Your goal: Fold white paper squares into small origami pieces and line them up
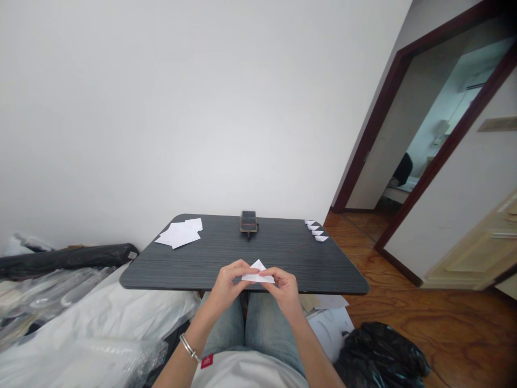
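Between my two hands, at the table's front edge, is a small folded piece of white paper (pixel 258 278), with a peak pointing away from me. My left hand (pixel 233 281) pinches its left end between thumb and fingers. On the other end, my right hand (pixel 281 284) has a similar pinch. The fingertips cover part of the paper's upper folds. Loose white paper sheets (pixel 180 234) lie overlapping at the back left of the table. At the back right, several small folded white paper pieces (pixel 316 233) are set in a row.
The dark table (pixel 161 269) has rounded corners and stands against a white wall. A small device with a dark screen (pixel 249 221) sits at its back middle. Plastic-wrapped goods (pixel 100 323) lie left, a black plastic bag (pixel 379 355) on the right floor. A doorway opens at right.
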Demonstrator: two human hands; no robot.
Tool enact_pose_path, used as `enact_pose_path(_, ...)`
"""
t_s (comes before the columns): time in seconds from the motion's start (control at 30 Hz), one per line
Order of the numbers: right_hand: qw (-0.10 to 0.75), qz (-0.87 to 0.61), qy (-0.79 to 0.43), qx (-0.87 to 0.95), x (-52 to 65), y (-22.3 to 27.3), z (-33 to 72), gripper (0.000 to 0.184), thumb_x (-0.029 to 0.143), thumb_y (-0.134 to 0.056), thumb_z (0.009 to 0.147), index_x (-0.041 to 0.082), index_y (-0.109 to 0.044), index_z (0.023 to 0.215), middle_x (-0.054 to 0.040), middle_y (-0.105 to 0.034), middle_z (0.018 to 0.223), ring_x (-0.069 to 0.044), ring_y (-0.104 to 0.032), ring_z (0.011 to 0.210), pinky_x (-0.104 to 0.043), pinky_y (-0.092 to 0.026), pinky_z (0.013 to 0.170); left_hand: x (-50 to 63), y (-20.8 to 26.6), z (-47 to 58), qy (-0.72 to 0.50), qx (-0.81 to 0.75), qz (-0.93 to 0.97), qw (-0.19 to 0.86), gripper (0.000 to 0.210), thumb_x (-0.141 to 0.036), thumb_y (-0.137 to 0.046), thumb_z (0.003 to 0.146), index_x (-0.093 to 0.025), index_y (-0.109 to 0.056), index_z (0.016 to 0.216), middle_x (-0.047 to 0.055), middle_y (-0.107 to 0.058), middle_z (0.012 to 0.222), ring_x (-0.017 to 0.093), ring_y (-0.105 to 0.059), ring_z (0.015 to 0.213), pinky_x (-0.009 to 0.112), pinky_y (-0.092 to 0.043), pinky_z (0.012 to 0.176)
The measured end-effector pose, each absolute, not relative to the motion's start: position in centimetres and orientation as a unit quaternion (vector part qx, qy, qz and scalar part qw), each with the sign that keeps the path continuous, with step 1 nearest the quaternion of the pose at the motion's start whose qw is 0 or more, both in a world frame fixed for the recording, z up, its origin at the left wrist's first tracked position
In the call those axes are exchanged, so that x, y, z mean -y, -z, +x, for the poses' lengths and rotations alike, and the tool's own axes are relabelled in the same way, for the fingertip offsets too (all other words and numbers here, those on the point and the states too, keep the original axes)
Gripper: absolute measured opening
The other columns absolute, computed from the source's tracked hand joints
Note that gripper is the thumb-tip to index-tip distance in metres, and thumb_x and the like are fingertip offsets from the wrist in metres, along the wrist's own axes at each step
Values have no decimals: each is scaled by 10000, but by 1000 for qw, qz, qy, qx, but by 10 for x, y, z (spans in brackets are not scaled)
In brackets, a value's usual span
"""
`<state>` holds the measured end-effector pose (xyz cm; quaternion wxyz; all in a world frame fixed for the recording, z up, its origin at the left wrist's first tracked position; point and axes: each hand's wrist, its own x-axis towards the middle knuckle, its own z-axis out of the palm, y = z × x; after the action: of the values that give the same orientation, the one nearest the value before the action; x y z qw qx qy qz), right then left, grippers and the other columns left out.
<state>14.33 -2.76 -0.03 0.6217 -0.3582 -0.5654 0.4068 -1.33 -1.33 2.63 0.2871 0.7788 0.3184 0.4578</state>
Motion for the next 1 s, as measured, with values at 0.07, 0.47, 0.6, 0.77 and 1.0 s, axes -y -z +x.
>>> enact_pose_path(0.07,625,-359,-420,551,27,3,143,59,171,-676,629,192,-678,685,-15,-682,666,-168,-618,617,-257,-455,582,12,-24,-14,-461,-318,779,283,182,-230,-575,760,-200,-702,886,55,-621,738,159,-582,691,245,-432,644)
enact_pose_path(0.47,656,-349,-405,533,30,4,139,17,178,-685,631,189,-678,620,1,-656,585,-140,-574,547,-240,-428,538,17,-22,-12,-532,-300,754,243,124,-173,-585,753,-165,-709,749,48,-643,698,141,-597,646,219,-434,597)
enact_pose_path(0.6,667,-354,-408,512,31,5,138,30,175,-681,635,176,-663,611,16,-627,536,-123,-552,506,-228,-421,519,20,-21,-9,-553,-317,730,245,105,-165,-594,741,-146,-685,692,48,-653,685,143,-599,640,221,-431,605)
enact_pose_path(0.77,677,-351,-421,491,33,4,136,89,225,-642,694,163,-631,631,13,-620,539,-122,-565,506,-221,-434,512,21,-17,-6,-571,-352,680,297,127,-190,-615,714,-139,-632,599,29,-644,629,141,-581,597,212,-417,565)
enact_pose_path(1.0,682,-358,-398,498,35,-2,132,166,258,-601,737,164,-570,603,24,-581,525,-123,-553,515,-219,-431,528,21,-18,1,-585,-361,620,378,183,-234,-588,731,-136,-557,579,4,-597,590,119,-528,564,202,-389,548)
